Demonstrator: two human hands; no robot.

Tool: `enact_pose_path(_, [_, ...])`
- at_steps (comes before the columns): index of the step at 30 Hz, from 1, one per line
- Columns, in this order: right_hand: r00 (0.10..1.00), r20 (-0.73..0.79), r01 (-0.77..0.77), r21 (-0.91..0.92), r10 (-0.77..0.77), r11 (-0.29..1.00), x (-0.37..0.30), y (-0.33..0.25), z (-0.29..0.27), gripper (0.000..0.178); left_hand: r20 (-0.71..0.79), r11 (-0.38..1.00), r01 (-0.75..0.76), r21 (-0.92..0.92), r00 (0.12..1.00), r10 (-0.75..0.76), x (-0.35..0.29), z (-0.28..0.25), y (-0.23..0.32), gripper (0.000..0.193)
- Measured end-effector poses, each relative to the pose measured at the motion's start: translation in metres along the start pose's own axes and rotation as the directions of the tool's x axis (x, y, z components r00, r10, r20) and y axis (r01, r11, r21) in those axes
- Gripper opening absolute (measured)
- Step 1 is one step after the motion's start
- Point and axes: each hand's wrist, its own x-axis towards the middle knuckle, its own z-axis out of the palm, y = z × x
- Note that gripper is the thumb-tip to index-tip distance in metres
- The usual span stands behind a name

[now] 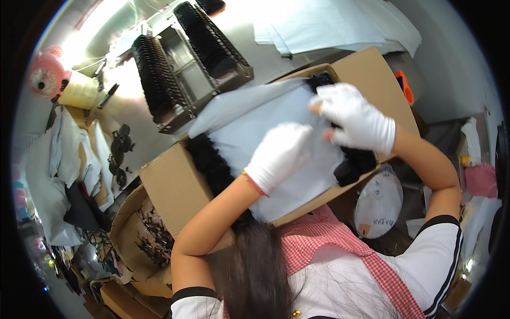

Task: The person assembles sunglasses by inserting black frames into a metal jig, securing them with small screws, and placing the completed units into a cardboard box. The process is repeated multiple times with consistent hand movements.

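An open cardboard box (172,175) lies in front of me, a pale sheet of paper (234,149) spread inside it. Fluffy black items (207,159) show along the sheet's left side, and more black items (353,166) along its right. Both hands wear white gloves. Over the middle of the sheet is my left hand (281,154), its fingers turned down and blurred; whether they pinch the paper is hidden. My right hand (353,118) hovers near the right-hand black items, bare fingertips apart, with nothing visible between them.
Behind the box, a metal rack (186,58) holds rows of dark round pieces on the metal table. Pale sheets (324,26) lie at the back right. A pink fan (47,74) and a yellow spool (78,91) stand left. Another carton (125,228) holds small dark parts.
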Motion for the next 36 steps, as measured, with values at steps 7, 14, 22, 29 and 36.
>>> enact_pose_path(7, [0.885, -0.265, -0.154, 0.61, 0.383, 0.777, 0.213, 0.114, 0.038, 0.059, -0.564, 0.787, 0.453, 0.419, 0.809, -0.166, 0.01, -0.07, -0.068, 0.055])
enact_pose_path(14, [0.906, -0.192, -0.071, 0.809, 0.377, 0.584, 0.338, 0.171, 0.047, 0.067, -0.585, 0.757, 0.57, 0.32, 0.747, -0.315, 0.019, -0.076, -0.084, 0.03])
enact_pose_path(22, [0.882, -0.461, 0.143, 0.46, 0.098, 0.876, 0.342, 0.152, 0.065, 0.044, -0.515, 0.764, 0.578, 0.287, 0.766, -0.386, 0.014, -0.08, -0.086, 0.041])
enact_pose_path(29, [0.749, -0.653, -0.015, -0.186, -0.112, 0.982, 0.339, 0.126, 0.079, 0.038, -0.526, 0.799, 0.541, 0.26, 0.774, -0.353, 0.007, -0.08, -0.09, 0.037])
enact_pose_path(36, [0.916, -0.378, 0.134, 0.607, 0.136, 0.784, 0.244, 0.02, 0.011, 0.035, -0.584, 0.477, -0.354, -0.804, 0.324, -0.744, 0.033, -0.092, -0.043, 0.055])
